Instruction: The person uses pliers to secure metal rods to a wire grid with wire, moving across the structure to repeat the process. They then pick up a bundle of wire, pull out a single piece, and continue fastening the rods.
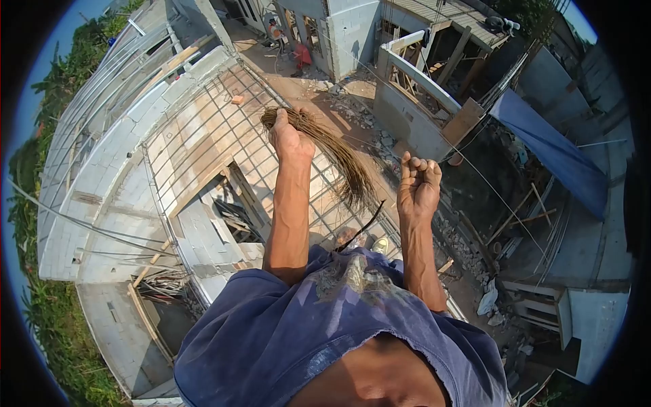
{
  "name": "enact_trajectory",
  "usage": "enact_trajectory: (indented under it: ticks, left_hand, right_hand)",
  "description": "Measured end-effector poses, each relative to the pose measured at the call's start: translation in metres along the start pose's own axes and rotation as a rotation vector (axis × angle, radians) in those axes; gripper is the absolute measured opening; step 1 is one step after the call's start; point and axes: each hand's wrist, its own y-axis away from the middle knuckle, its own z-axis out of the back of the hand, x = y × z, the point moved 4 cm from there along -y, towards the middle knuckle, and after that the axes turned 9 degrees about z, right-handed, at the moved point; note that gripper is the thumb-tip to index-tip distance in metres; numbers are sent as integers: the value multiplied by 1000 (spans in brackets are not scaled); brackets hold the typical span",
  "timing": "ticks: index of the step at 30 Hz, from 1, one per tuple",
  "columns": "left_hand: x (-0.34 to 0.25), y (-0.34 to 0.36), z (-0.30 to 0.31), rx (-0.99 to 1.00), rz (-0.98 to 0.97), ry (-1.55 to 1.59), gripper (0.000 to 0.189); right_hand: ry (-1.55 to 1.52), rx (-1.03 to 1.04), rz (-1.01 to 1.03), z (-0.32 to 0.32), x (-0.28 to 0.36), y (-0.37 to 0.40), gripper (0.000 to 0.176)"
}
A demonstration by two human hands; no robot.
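My left hand (291, 139) is closed round one end of a bundle of thin brown tie wire (332, 146), thumb on top. The loose strands hang in a curve to the right and fan out at their tips. My right hand (418, 186) is raised apart from the bundle, fingers curled in; whatever they pinch, if anything, is too small to make out. Below both hands lies a grid of steel rebar (203, 129) over wooden boards. A dark curved strip (366, 227) sticks up near my waist.
A brick-coloured block (237, 100) lies on the grid. An opening (234, 203) in the boards shows to the left. Block walls (129, 136) curve along the left side. Rubble (468, 251) and a blue tarp (553, 149) lie to the right. A person in red (302, 55) is far below.
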Motion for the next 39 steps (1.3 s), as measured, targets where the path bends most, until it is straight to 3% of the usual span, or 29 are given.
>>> enact_trajectory:
  ticks: [4,5,8,12,14,15,16,17,18,19,20,22,24,25,26,28,31,34,38,39]
  left_hand:
    - [-30,-21,0,-20,-74,60,28]
    - [-47,-29,4,-5,-89,84,29]
    - [-66,-23,-10,50,-92,4,29]
    - [-70,-16,-21,22,-191,-18,25]
    - [-93,-28,-20,43,-245,0,27]
    - [-119,-37,-10,48,-283,27,30]
    - [-156,-57,13,110,-290,81,31]
    - [-194,-68,24,181,-305,141,33]
    - [-227,-81,37,122,-355,204,33]
    - [-249,-78,44,54,-409,266,33]
    - [-252,-64,38,54,-433,277,33]
    - [-245,-33,20,-21,-679,19,30]
    - [-214,-14,8,-67,-782,-185,22]
    - [-198,-9,3,-93,-842,-333,19]
    - [-183,-10,2,0,-855,-339,18]
    - [-154,9,-6,35,-876,-441,18]
    - [-129,36,-9,78,-897,-749,20]
    - [-102,60,-5,130,-863,-715,27]
    - [-76,64,19,20,-761,-799,29]
    - [-72,69,18,28,-801,-738,24]
  right_hand:
    - [-2,-16,90,4,33,-13,3]
    - [-4,-27,191,22,53,-29,3]
    - [38,-83,234,52,88,-53,10]
    - [-99,-7,93,35,105,-71,8]
    - [-125,77,244,34,134,-83,10]
    - [-156,125,267,67,174,-104,12]
    - [138,42,413,120,239,-122,15]
    - [-268,-182,557,145,297,-122,14]
    - [-4,-440,1043,167,361,-103,14]
    - [-20,-428,1023,172,397,-98,14]
    - [185,-379,1087,167,432,-89,3]
    - [613,-280,1206,138,477,-72,20]
    - [823,-31,949,21,372,-53,26]
    - [883,-132,837,-48,306,-37,26]
    - [808,190,617,-41,287,-73,25]
    - [823,430,344,-91,183,-67,22]
    - [879,608,-96,-127,40,-36,21]
    - [869,739,-539,-138,-82,4,26]
    - [922,886,-664,-165,-159,47,29]
    - [906,1013,-544,-172,-171,52,30]
